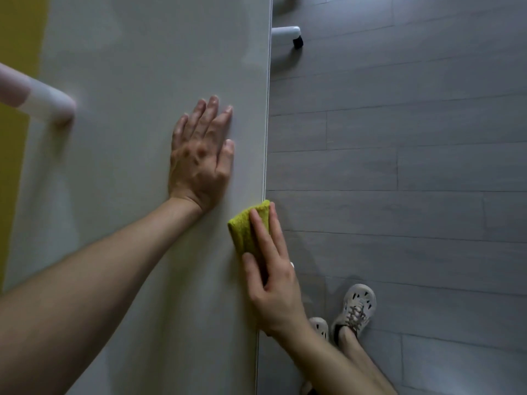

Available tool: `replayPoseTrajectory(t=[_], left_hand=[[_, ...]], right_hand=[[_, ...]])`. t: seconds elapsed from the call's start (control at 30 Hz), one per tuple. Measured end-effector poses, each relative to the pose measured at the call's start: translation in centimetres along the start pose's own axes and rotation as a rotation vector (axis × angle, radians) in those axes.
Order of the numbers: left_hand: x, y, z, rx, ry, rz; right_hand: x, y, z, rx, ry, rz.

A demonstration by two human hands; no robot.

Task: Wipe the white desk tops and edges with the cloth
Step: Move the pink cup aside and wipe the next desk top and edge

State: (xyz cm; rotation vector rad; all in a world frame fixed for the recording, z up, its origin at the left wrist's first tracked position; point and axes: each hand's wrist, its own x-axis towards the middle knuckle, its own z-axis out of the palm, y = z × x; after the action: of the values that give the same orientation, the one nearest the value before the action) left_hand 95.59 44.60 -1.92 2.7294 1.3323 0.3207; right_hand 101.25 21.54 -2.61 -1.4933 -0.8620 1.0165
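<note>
The white desk top (137, 81) fills the left half of the view, and its right edge (266, 132) runs from top to bottom. My left hand (201, 155) lies flat on the top with its fingers straight, close to that edge. A folded yellow-green cloth (245, 229) is wrapped over the edge just below. My right hand (271, 275) grips the cloth there, thumb on the desk top and fingers down the side of the edge.
A white tube (42, 101) reaches in from the left over the desk. A white desk foot with a black caster (291, 35) stands on the grey plank floor (413, 138) at the upper right. My feet in pale shoes (355, 312) are at the lower right. A yellow surface (17, 52) borders the far left.
</note>
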Motion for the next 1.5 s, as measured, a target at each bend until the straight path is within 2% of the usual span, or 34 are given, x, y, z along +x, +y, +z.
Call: replayPoseTrajectory(t=[0.2,0.33,0.5,0.7,0.83,0.97,1.1,1.2,1.37,1.43,1.5], left_hand=[[0.1,0.2,-0.1,-0.003,-0.012,-0.009],[0.0,0.3,-0.1,-0.030,-0.005,-0.035],[-2.8,1.2,-0.5,-0.116,-0.015,-0.116],[-17.5,2.5,-3.7,-0.133,-0.109,0.007],[-24.9,3.1,-4.4,-0.075,-0.118,-0.031],[-25.8,3.8,-3.5,-0.023,-0.045,-0.063],[-25.9,3.6,-3.2,-0.013,-0.027,-0.050],[-25.8,3.6,-3.0,-0.018,-0.018,-0.048],[-26.0,3.5,-2.8,-0.006,-0.008,-0.042],[-25.9,3.5,-2.8,-0.010,-0.005,-0.047],[-25.8,3.6,-2.8,-0.017,-0.002,-0.046]], right_hand=[[14.0,-1.3,-1.8,-0.004,0.066,-0.031],[16.8,-1.4,-2.4,-0.028,0.052,-0.036],[6.5,-0.3,-0.9,-0.058,0.057,-0.063],[-9.7,1.3,0.4,0.007,-0.015,-0.026],[-7.3,0.8,0.6,0.018,0.042,-0.036],[3.3,0.0,0.3,-0.019,0.144,-0.043],[8.1,0.0,-0.6,-0.021,0.116,-0.065],[2.6,0.7,-0.4,-0.057,0.134,-0.102],[-15.0,1.7,1.7,0.021,0.067,-0.037],[-16.9,1.7,2.0,0.017,0.070,-0.006],[-14.0,1.5,2.0,0.006,0.096,-0.021]])
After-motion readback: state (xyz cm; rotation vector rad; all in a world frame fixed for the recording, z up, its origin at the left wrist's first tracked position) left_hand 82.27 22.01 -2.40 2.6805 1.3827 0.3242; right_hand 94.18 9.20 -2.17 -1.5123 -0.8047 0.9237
